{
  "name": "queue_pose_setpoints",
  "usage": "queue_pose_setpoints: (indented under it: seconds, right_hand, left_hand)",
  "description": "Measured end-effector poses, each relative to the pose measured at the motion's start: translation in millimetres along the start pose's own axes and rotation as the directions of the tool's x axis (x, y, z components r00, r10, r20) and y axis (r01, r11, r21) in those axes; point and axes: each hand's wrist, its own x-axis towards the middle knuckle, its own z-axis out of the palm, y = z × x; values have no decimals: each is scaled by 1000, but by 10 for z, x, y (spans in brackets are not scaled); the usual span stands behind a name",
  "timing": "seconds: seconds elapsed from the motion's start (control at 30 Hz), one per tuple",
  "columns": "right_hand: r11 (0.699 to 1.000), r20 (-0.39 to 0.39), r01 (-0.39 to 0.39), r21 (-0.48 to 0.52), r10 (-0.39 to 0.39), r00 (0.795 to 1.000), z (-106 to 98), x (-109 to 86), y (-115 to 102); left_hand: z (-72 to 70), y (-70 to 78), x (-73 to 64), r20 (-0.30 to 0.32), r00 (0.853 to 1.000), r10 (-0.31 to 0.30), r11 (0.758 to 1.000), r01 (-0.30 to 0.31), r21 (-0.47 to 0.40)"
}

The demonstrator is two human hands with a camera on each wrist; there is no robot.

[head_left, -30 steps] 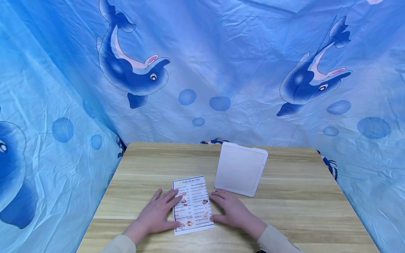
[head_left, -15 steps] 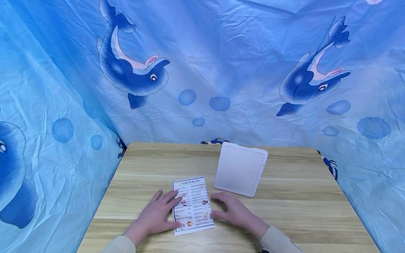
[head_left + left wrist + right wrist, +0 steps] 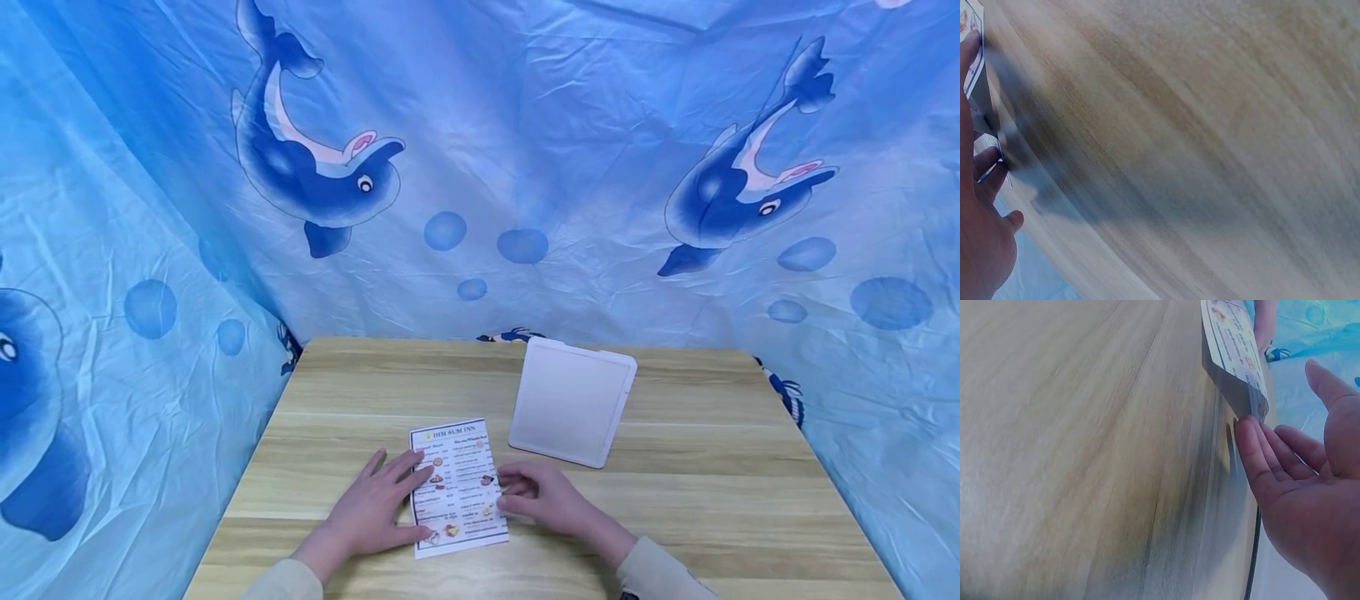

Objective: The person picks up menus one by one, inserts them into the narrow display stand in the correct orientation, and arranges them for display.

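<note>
A printed menu sheet (image 3: 461, 492), headed DIM SUM INN, lies between the hands in the head view. My left hand (image 3: 371, 504) rests with spread, fairly straight fingers over its left side, the thumb near the lower left corner. At the right edge, my right hand (image 3: 551, 500) has loosely bent fingers. The right wrist view has the fingertips of that hand (image 3: 1310, 494) at the border of the menu (image 3: 1235, 337), thumb held apart; a grey underside shows there. In the left wrist view, part of the left hand (image 3: 982, 231) overlaps the menu (image 3: 971, 17).
Behind the menu, to the right, a white rectangular panel (image 3: 573, 404) with a raised rim stands tilted on the wooden table (image 3: 352, 383). A blue curtain (image 3: 465, 150) with dolphins hangs around the table's back and sides.
The right hand's fingers have bent more and drawn slightly nearer the person along the menu's right edge. The menu's far edge has dropped a little. The left hand stays in place.
</note>
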Motion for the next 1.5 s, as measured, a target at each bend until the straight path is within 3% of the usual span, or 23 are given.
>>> queue_pose_setpoints:
  seconds: [0.23, 0.5, 0.63, 0.83, 1.03, 1.23, 1.5]
  right_hand:
    - [997, 26, -29, 64, 28, 999, 39, 2, -39]
    - [981, -43, -135, 139, 142, 989, 91, 28, -68]
    - [952, -48, -166, 256, 184, 982, 105, 26, -45]
    - [883, -28, -183, 433, 217, 976, 103, 16, 30]
    - [836, -10, -200, 511, 238, 971, 131, 4, 73]
    - [832, 8, -206, 515, 236, 972, 162, -21, 86]
    - [849, -19, -207, 487, 247, 969, 187, 5, 70]
  left_hand:
    - [-1, 1, -1, 6, 1000, -7, 1000, 7, 2]
    - [-3, 4, -6, 3, 1000, -4, 1000, 4, -7]
    - [6, 0, -9, -3, 1000, -1, 1000, 1, -5]
    - [32, -9, -12, 12, 1000, -16, 1000, 16, -13]
    - [34, 1, -21, 17, 1000, -26, 999, 27, -21]
    - [32, 9, -26, 9, 1000, -21, 1000, 21, -23]
    - [65, 6, -31, -11, 1000, -20, 1000, 20, -13]
